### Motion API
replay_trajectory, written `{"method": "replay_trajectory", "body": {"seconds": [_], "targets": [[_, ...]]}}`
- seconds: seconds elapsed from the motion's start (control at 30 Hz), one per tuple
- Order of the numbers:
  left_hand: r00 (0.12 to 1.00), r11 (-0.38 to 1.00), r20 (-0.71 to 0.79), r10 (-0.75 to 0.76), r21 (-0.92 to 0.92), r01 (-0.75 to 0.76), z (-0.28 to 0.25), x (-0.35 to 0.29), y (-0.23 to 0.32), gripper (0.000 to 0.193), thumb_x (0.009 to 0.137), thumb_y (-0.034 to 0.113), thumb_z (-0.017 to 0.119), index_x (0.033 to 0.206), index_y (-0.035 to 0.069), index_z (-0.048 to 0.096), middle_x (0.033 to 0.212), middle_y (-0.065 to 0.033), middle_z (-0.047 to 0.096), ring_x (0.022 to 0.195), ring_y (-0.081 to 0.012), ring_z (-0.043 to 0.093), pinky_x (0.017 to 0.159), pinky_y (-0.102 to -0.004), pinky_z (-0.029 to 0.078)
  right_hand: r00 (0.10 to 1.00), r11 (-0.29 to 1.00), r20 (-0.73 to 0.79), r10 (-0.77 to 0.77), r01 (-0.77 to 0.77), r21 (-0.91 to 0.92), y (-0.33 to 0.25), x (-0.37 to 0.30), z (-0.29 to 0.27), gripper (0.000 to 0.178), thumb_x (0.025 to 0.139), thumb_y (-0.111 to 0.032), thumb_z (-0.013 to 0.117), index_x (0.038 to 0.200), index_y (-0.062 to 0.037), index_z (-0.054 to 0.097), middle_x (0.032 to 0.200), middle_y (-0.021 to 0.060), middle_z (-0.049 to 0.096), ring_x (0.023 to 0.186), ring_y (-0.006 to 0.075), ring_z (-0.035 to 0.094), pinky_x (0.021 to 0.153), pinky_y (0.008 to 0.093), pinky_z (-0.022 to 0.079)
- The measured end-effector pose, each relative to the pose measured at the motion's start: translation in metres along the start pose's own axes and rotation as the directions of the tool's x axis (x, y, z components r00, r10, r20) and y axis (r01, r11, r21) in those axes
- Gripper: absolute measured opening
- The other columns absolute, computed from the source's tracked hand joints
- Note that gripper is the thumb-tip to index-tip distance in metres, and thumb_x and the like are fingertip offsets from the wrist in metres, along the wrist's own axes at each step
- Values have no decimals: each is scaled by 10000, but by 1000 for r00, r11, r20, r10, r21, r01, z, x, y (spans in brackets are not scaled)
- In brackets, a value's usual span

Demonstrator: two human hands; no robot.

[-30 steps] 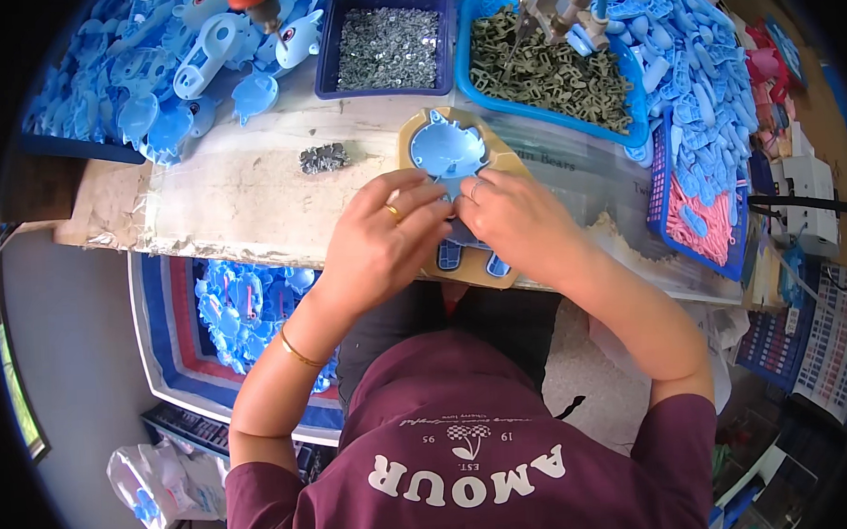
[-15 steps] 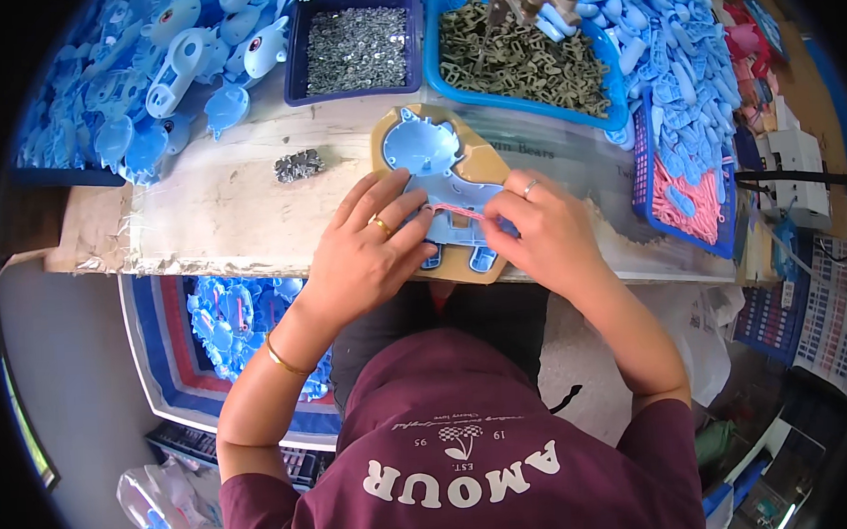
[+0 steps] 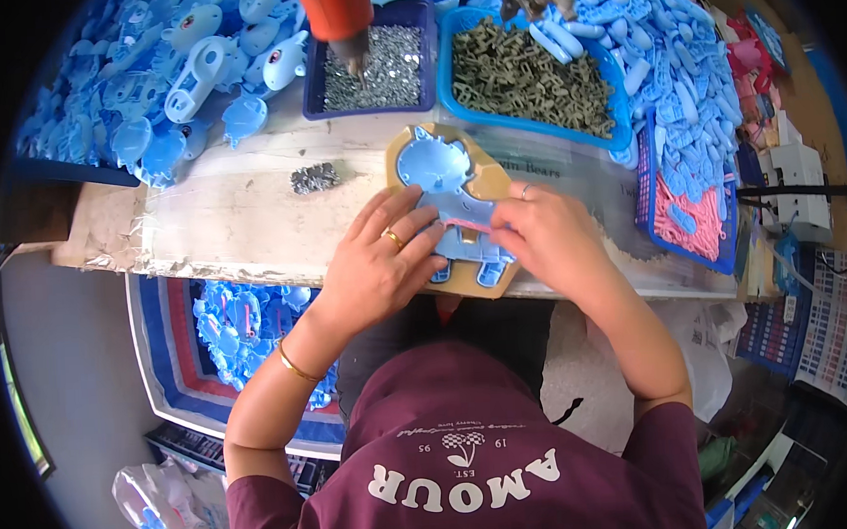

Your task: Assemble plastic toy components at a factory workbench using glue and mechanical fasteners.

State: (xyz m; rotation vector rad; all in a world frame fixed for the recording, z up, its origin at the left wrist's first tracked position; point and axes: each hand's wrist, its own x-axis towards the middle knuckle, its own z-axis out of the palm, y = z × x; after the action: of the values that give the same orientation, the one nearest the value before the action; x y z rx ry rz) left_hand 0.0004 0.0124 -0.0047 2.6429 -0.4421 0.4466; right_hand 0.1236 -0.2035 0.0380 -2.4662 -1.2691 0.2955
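A light-blue plastic animal-shaped toy shell (image 3: pixel 433 163) lies hollow side up in a tan shaped holder (image 3: pixel 493 179) at the table's front edge. Across its body runs a thin pink plastic strip (image 3: pixel 463 225). From the left, my left hand (image 3: pixel 380 252) rests over the shell's edge, fingers stretched and slightly apart, their tips by the strip's left end. My right hand (image 3: pixel 547 235) is closed at the strip's right end, thumb and fingers pinched together; its fingertips partly hide that end.
Behind the holder stand a dark-blue bin of small metal parts (image 3: pixel 433 84) and a blue basket of dark clips (image 3: pixel 620 114). Blue shells (image 3: pixel 154 149) heap at left; pink strips (image 3: pixel 691 224) fill a basket at right. An orange screwdriver (image 3: pixel 335 8) hangs overhead. Metal pieces (image 3: pixel 315 178) lie left.
The pink strip sits lower and flatter in the shell, and my right fingers have come down beside it. The orange screwdriver has come into view as the view shifted slightly.
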Motion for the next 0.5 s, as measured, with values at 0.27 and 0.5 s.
{"method": "replay_trajectory", "body": {"seconds": [0.27, 0.5], "targets": [[958, 987, -241, -152, -79, 137, -7, 5, -23, 252, 856, 42, 668, 1108, 27, 655, 1098, -143, 666, 1021, -364, 596, 874, -443, 492, 768, 563, -613, -184, 594, 575, -122, 164, -65, 506, 875, -284, 758, 1276, -42, 567, 1057, 148, 674, 896, 315, 683, 785, 398, 542], [912, 941, -384, -141, 235, 244, -30, 45, -97, 84, 878, 151, 677, 912, 77, 698, 911, -80, 627, 912, -319, 578, 790, -419, 484, 935, 782, -354, -22, 236, 576, -117, 128, -115, 463, 889, -203, 721, 1281, -13, 564, 1027, 171, 719, 910, 259, 721, 838, 353, 561]]}}
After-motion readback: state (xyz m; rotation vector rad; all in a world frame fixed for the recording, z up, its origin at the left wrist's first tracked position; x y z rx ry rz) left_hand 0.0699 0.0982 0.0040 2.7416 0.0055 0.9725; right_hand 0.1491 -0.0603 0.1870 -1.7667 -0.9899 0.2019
